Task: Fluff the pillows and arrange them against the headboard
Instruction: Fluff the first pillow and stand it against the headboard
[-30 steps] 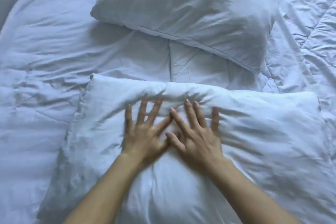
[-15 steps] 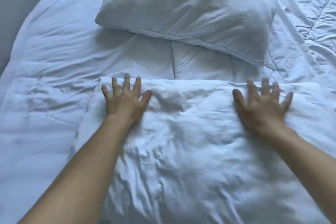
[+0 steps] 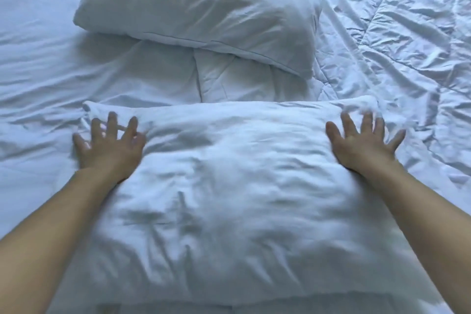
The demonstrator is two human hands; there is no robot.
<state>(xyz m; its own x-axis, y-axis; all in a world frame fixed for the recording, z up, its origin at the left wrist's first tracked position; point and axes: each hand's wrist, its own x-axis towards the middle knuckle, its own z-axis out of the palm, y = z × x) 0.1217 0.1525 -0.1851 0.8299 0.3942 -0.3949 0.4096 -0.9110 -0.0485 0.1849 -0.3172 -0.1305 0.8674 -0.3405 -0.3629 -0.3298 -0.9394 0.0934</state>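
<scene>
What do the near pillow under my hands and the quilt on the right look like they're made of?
Near pillow: a matte white woven case, probably cotton or a cotton blend, with fine soft creases; it dents around the left hand and right hand, so the filling looks soft, its kind unclear. Quilt: thin, faintly shiny white fabric, stitched in lines, crisply crinkled, possibly a synthetic blend.

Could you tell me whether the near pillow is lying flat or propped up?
Flat: the near pillow lies on the quilt, both hands spread on its far corners.
</scene>
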